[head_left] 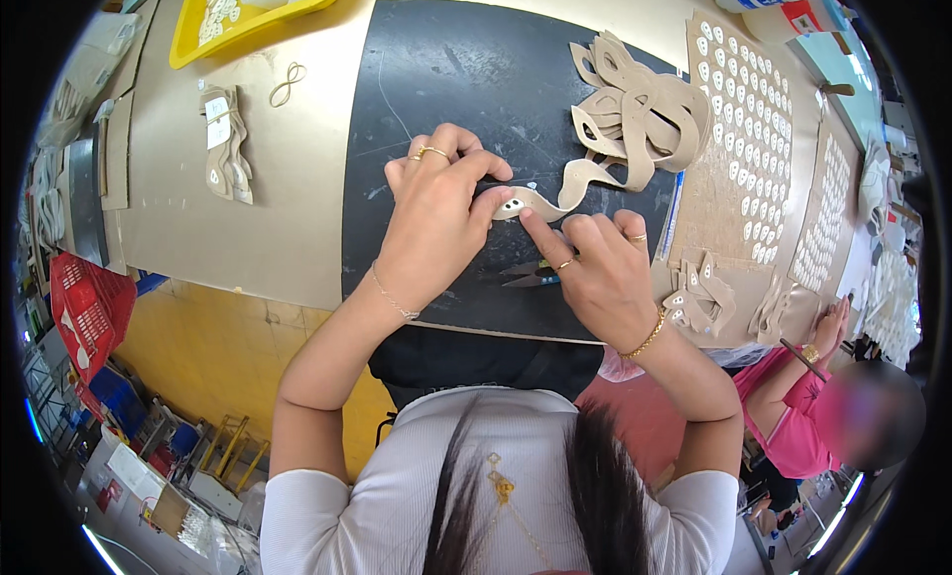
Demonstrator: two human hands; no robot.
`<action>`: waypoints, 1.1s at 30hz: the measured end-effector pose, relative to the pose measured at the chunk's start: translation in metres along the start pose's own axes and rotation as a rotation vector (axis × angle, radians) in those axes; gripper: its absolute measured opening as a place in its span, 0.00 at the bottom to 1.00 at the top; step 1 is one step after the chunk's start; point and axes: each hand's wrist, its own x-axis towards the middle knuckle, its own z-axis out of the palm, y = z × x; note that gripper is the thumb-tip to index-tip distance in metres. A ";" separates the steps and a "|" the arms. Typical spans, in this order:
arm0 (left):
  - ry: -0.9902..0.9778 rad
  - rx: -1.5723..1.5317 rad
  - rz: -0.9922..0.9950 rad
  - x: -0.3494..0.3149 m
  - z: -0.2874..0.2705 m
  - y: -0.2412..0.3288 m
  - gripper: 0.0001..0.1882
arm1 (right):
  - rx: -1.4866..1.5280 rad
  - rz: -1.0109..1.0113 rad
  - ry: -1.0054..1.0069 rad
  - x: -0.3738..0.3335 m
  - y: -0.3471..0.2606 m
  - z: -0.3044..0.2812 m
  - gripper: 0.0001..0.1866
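Observation:
My left hand (436, 213) and my right hand (595, 268) meet over a black mat (446, 89). Between their fingertips they pinch the end of a tan cut-out strip (555, 193) with a small white oval patch (512, 207) on it. My left thumb and forefinger press on the patch; my right forefinger touches the strip beside it. The strip curls away toward a heap of similar tan pieces (640, 114). A pair of scissors (526, 273) lies on the mat, partly under my right hand.
A tan sheet of white oval stickers (749, 129) lies right of the mat, with finished tan pieces (699, 297) below it. A bundle of tan pieces (226, 144) and a rubber band (288, 84) lie at left. A yellow tray (248, 20) stands far left. Another person in pink (793, 406) works at right.

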 end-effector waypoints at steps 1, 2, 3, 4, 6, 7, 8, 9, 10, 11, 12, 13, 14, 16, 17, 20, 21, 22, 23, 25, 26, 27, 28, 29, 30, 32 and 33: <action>-0.004 0.004 0.000 0.000 0.000 -0.001 0.06 | -0.012 -0.008 -0.007 0.001 -0.001 -0.001 0.29; -0.008 0.010 -0.001 0.000 0.000 -0.001 0.06 | -0.019 -0.013 -0.020 0.001 -0.002 -0.001 0.28; -0.007 0.027 0.014 0.000 0.000 -0.002 0.07 | -0.026 -0.018 -0.021 0.002 -0.003 -0.002 0.28; -0.006 0.045 0.030 0.000 0.000 -0.002 0.07 | -0.032 -0.019 -0.028 0.003 -0.004 -0.003 0.27; -0.006 0.074 0.059 0.000 0.000 -0.002 0.08 | -0.032 -0.007 -0.050 0.005 -0.006 -0.005 0.28; -0.004 0.087 0.073 -0.001 0.000 -0.002 0.08 | -0.027 0.004 -0.065 0.005 -0.007 -0.006 0.28; 0.003 0.100 0.087 -0.001 -0.001 -0.002 0.09 | -0.019 -0.001 -0.073 0.005 -0.008 -0.007 0.29; -0.007 0.099 0.085 -0.001 -0.001 -0.002 0.09 | 0.011 0.021 -0.071 0.006 -0.006 -0.008 0.27; -0.014 0.098 0.085 -0.001 -0.002 -0.002 0.09 | 0.047 0.029 -0.064 0.007 -0.003 -0.008 0.26; -0.026 0.096 0.083 -0.001 -0.002 -0.003 0.09 | 0.084 0.040 -0.059 0.008 -0.001 -0.008 0.24; -0.014 0.110 0.100 -0.001 -0.001 -0.003 0.10 | 0.074 0.041 -0.043 0.009 0.000 -0.007 0.24; -0.003 0.122 0.114 -0.002 0.000 -0.003 0.10 | 0.064 0.042 -0.030 0.010 0.000 -0.007 0.24; 0.007 0.133 0.128 -0.002 0.000 -0.003 0.10 | 0.053 0.036 -0.011 0.011 0.001 -0.007 0.24; -0.001 0.125 0.118 -0.003 0.000 -0.004 0.10 | 0.053 0.038 -0.016 0.015 0.002 -0.006 0.22; -0.001 0.118 0.114 -0.003 0.000 -0.004 0.10 | 0.051 0.037 -0.019 0.016 0.002 -0.006 0.22; 0.012 0.102 0.102 -0.004 0.002 -0.005 0.10 | 0.022 0.032 -0.016 0.022 0.000 -0.006 0.21; 0.016 0.075 0.087 -0.005 0.001 -0.006 0.10 | 0.001 0.024 -0.024 0.022 -0.002 -0.006 0.21; 0.017 0.049 0.075 -0.006 0.000 -0.007 0.10 | -0.020 0.020 -0.032 0.022 -0.004 -0.006 0.21; 0.017 0.019 0.065 -0.007 0.000 -0.007 0.10 | -0.044 0.020 -0.032 0.022 -0.006 -0.007 0.21; 0.011 0.077 0.075 -0.007 0.001 -0.007 0.10 | -0.024 0.060 -0.070 0.019 -0.008 -0.007 0.24; 0.016 0.103 0.082 -0.007 0.002 -0.006 0.10 | -0.012 0.073 -0.091 0.017 -0.006 -0.009 0.26; 0.017 0.101 0.079 -0.007 0.002 -0.005 0.10 | 0.039 0.095 -0.028 0.014 -0.003 -0.010 0.24; 0.015 0.101 0.079 -0.007 0.002 -0.005 0.10 | 0.101 0.116 0.031 0.011 0.001 -0.012 0.23; 0.016 0.103 0.072 -0.006 0.001 -0.005 0.10 | 0.171 0.140 0.083 0.008 0.006 -0.013 0.22; 0.027 0.083 0.091 -0.005 0.000 -0.005 0.11 | 0.240 0.247 0.141 0.002 0.008 -0.017 0.19; 0.037 0.039 0.132 -0.002 0.001 -0.003 0.11 | 0.345 0.593 0.268 -0.004 0.016 -0.019 0.16; 0.046 -0.013 0.183 0.002 0.002 -0.002 0.12 | 0.395 0.768 0.338 -0.007 0.019 -0.020 0.15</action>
